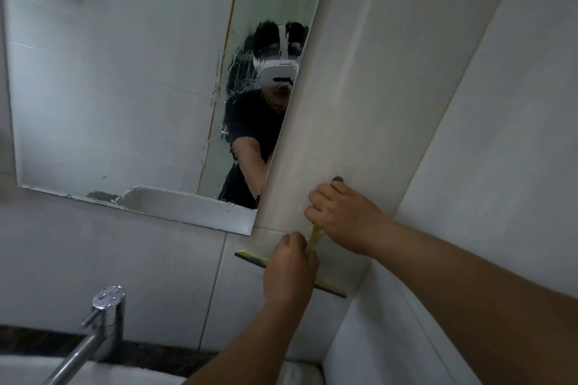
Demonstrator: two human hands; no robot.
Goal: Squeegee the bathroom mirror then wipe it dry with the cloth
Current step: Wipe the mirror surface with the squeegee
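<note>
The bathroom mirror (pixel 119 87) hangs on the tiled wall, filling the upper left, with smears and foam along its lower edge and right side. A yellow squeegee (pixel 250 257) is against the wall tiles just below the mirror's lower right corner, blade level and handle pointing up. My left hand (pixel 289 272) covers the middle of the blade and grips it. My right hand (pixel 344 216) holds the top of the handle, close to a small dark wall hook (pixel 337 179). No cloth is visible.
A chrome tap (pixel 103 316) stands at the lower left over a white basin (pixel 78 372). A dark counter strip runs behind it. A side wall of white tiles (pixel 500 134) closes in on the right.
</note>
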